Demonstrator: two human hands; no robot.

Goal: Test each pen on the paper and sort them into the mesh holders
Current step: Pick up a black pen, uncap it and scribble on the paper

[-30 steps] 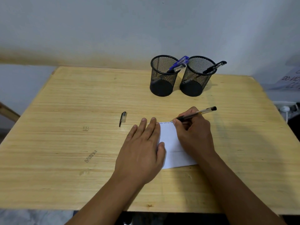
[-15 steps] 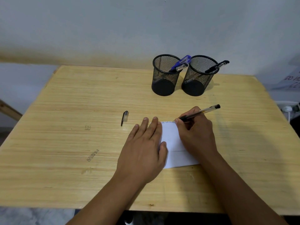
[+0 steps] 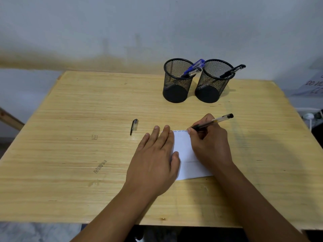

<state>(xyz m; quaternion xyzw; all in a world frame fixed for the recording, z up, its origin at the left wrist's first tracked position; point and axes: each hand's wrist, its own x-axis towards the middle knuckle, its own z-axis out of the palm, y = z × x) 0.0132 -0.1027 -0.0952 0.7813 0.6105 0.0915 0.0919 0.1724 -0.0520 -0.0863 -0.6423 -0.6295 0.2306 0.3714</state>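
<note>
My right hand grips a clear black-ink pen, its tip on the top edge of a white paper where small scribbles show. My left hand lies flat with fingers spread, pressing the paper's left side. The pen's cap lies on the table to the left of my fingers. Two black mesh holders stand at the back: the left holder has blue pens, the right holder has a black pen.
The wooden table has small ink marks at front left. A wall stands right behind the holders. A sheet with writing and a white plug lie off the table's right edge.
The view shifted slightly. My right hand with the pen has edged a little to the right along the paper's top edge. My left hand stays flat on the paper.
</note>
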